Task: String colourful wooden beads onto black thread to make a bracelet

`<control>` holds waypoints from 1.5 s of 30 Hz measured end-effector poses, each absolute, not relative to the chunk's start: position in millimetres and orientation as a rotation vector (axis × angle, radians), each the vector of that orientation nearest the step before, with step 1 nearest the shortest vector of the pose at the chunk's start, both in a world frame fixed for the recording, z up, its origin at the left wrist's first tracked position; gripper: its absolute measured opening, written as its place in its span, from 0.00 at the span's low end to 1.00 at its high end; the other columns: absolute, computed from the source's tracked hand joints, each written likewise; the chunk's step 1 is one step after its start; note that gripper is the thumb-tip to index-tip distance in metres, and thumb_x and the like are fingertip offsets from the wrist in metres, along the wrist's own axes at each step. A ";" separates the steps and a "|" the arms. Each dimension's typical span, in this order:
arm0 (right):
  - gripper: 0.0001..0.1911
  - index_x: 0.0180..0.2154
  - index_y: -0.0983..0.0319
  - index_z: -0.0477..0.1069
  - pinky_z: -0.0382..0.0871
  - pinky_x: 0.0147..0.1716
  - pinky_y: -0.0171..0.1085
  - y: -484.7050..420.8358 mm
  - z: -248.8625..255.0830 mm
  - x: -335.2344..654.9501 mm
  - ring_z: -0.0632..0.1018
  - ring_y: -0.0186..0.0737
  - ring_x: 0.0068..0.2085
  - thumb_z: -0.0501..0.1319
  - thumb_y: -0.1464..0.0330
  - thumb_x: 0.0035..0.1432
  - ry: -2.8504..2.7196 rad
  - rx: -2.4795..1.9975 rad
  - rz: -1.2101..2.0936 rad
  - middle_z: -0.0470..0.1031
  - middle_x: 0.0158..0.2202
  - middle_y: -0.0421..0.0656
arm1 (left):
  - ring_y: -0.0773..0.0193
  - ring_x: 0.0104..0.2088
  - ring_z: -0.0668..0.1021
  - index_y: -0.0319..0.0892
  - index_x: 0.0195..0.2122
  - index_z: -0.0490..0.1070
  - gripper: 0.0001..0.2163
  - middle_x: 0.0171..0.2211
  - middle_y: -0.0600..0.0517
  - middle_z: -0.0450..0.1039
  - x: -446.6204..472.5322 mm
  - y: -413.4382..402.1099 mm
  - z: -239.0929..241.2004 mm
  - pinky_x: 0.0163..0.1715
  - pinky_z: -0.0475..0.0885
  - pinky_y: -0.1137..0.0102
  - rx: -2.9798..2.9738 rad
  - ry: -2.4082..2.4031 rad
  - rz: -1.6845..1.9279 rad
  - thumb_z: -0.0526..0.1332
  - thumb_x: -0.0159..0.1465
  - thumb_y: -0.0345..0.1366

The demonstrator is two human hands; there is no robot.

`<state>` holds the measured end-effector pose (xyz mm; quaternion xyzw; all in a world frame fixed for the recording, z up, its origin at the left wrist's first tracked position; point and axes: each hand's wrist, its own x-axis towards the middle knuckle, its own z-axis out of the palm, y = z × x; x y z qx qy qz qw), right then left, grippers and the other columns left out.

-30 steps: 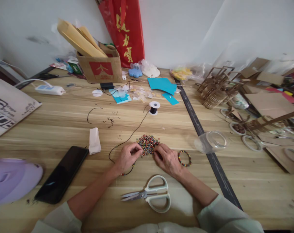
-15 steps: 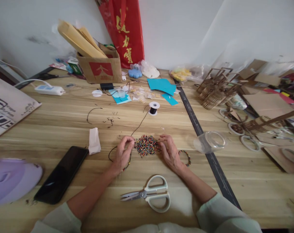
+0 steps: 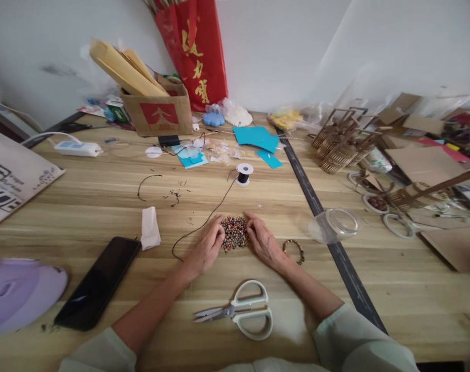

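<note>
A heap of small multicoloured beads (image 3: 235, 233) lies on the wooden table between my two hands. My left hand (image 3: 208, 244) rests along the heap's left side, its fingers slightly curved and touching the beads. On the opposite side my right hand (image 3: 263, 241) curves against the heap, fingers a little apart. Neither hand visibly holds anything. A black cord (image 3: 203, 223) runs from a white spool (image 3: 244, 169) and loops left, then passes by my left wrist; its end is hidden. Beside my right wrist lies a beaded bracelet (image 3: 293, 251).
Scissors (image 3: 235, 311) with pale handles lie in front of me. A black phone (image 3: 99, 283) and a folded white paper (image 3: 150, 227) are at left. A clear jar (image 3: 335, 226) lies at right. A cardboard box (image 3: 157, 113) and blue sheets (image 3: 256, 138) stand farther back.
Both hands have moved inward against the bead heap, which is now narrower. The fingers of my left hand have come off the cord, and its beaded part is now hidden.
</note>
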<state>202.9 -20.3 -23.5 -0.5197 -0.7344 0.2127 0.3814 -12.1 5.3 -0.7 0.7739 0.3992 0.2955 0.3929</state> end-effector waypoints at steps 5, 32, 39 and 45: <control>0.07 0.42 0.59 0.61 0.61 0.60 0.53 -19.5 -21.1 202.4 0.64 0.47 0.63 0.46 0.69 0.68 -1.943 -1.292 0.562 0.63 0.60 0.55 | 0.55 0.67 0.57 0.41 0.37 0.66 0.09 0.65 0.40 0.57 -10.3 9.0 -6.5 0.65 0.54 0.50 2.212 1.023 0.658 0.48 0.69 0.34; 0.06 0.41 0.59 0.62 0.63 0.59 0.51 -14.9 -23.1 203.3 0.65 0.45 0.62 0.48 0.69 0.68 -1.974 -1.216 0.563 0.67 0.56 0.53 | 0.56 0.67 0.57 0.42 0.35 0.66 0.07 0.65 0.42 0.57 -0.4 25.4 1.2 0.65 0.54 0.51 2.261 0.871 0.551 0.50 0.67 0.33; 0.06 0.41 0.60 0.61 0.62 0.59 0.51 -12.4 -20.2 191.0 0.66 0.44 0.60 0.47 0.69 0.69 -1.986 -1.181 0.584 0.65 0.58 0.53 | 0.55 0.66 0.59 0.42 0.35 0.66 0.07 0.64 0.41 0.59 5.2 23.9 -5.6 0.65 0.55 0.50 2.297 0.909 0.611 0.50 0.67 0.31; 0.07 0.40 0.60 0.61 0.63 0.59 0.51 -12.8 -21.1 184.9 0.65 0.45 0.60 0.46 0.69 0.69 -1.968 -1.164 0.572 0.65 0.57 0.54 | 0.54 0.64 0.61 0.41 0.38 0.65 0.07 0.61 0.39 0.62 10.2 20.8 -7.7 0.64 0.57 0.50 2.327 0.922 0.659 0.49 0.68 0.31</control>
